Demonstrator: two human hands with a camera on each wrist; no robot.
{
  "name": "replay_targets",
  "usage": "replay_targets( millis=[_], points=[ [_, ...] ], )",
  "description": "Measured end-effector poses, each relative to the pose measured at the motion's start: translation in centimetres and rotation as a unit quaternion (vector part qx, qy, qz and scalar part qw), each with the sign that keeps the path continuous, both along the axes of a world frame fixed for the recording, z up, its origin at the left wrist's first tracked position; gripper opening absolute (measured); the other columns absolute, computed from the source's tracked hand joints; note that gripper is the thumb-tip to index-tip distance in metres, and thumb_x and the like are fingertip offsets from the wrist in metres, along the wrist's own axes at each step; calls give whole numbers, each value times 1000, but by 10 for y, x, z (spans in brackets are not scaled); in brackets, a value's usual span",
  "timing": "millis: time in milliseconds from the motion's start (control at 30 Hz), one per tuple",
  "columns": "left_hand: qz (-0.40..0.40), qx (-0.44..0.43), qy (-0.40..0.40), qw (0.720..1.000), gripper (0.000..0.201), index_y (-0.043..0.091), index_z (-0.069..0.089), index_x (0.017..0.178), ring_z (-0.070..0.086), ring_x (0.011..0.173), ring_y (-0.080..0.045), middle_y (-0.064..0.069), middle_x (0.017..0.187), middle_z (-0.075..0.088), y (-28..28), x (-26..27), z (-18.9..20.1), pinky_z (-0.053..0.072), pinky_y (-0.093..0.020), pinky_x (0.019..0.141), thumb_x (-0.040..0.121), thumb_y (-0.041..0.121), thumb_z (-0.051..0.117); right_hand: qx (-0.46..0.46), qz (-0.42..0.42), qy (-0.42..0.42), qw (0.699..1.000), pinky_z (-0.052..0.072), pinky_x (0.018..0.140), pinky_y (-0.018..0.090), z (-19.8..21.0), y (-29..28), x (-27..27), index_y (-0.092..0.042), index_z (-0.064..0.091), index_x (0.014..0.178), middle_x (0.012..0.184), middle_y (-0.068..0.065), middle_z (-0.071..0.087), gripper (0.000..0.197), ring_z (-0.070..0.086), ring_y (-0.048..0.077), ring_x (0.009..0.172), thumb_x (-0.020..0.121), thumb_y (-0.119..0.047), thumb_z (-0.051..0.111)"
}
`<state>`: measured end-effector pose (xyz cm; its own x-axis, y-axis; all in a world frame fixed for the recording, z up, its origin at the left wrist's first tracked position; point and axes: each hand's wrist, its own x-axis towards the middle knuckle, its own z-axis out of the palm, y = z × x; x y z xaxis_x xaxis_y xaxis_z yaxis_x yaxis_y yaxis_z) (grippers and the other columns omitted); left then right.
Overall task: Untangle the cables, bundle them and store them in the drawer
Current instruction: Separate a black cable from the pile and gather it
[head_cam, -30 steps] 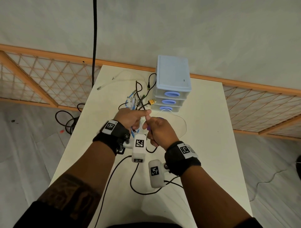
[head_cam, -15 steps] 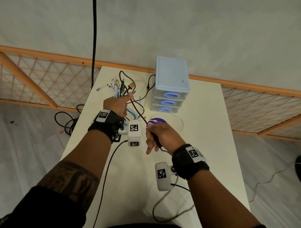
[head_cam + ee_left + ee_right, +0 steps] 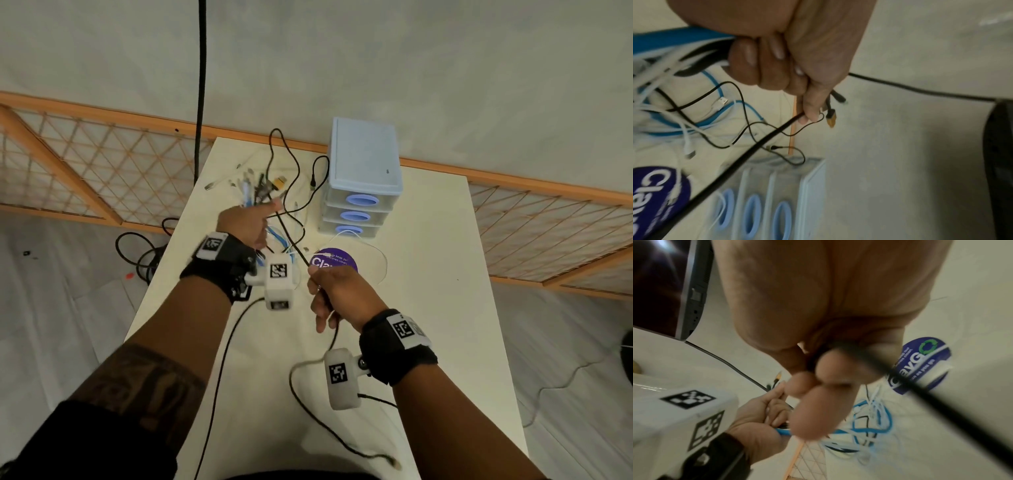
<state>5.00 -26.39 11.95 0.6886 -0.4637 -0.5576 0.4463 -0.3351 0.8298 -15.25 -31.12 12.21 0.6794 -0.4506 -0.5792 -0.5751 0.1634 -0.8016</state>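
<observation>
My left hand [image 3: 247,222] [image 3: 789,68] is raised over the far left of the table and grips a bunch of cables [image 3: 255,192] in blue, white and black, with plug ends sticking up past the fist. A thick black cable [image 3: 291,240] [image 3: 748,155] [image 3: 920,386] runs taut from that fist down to my right hand [image 3: 337,291] [image 3: 828,373], which grips it in curled fingers. The cable's loose tail [image 3: 342,442] trails over the table toward me. The blue three-drawer unit [image 3: 361,185] [image 3: 781,203] stands at the back, all drawers closed.
A round purple sticker [image 3: 334,262] [image 3: 920,363] lies on the white table [image 3: 428,308] in front of the drawers. More loose cable loops [image 3: 294,236] lie near it. Black cords [image 3: 137,253] sit on the floor at left, by a wooden lattice fence [image 3: 102,174].
My left hand has lifted the cable bunch up and away to the far left. My right hand has drawn back toward me, and the black cable slides out between them.
</observation>
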Motion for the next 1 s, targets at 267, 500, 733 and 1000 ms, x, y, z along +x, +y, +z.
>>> replay_targets(
  millis=[267,500,733,1000],
  points=[
    [-203,13,-1,979,42,16,49,68,22,41,-16,1,50,29,9,-35,-7,21,-25,44,78,29,88,-35,-79,-1,996,33,44,26,-10,3,11,-9,52,79,43,3,51,31,48,24,35,104,-24,42],
    [-51,24,-30,998,32,3,70,95,26,32,-13,9,38,35,-2,-7,-4,24,-25,42,83,31,83,43,-62,-44,996,36,46,27,-10,10,3,-9,56,80,53,8,47,38,46,24,40,105,-36,44],
    [-164,-23,46,985,30,6,69,96,19,43,-13,4,53,23,5,-16,-4,18,-26,44,91,34,76,-2,-97,-51,994,35,43,26,-10,4,2,-10,56,85,51,5,49,37,50,24,38,107,-35,40],
    [-104,-2,-17,994,19,6,70,70,21,40,-16,4,44,30,2,-19,-3,18,-27,44,79,17,83,7,-49,-37,998,41,43,24,-11,5,3,-12,57,85,51,5,51,41,56,25,41,107,-41,40]
  ],
)
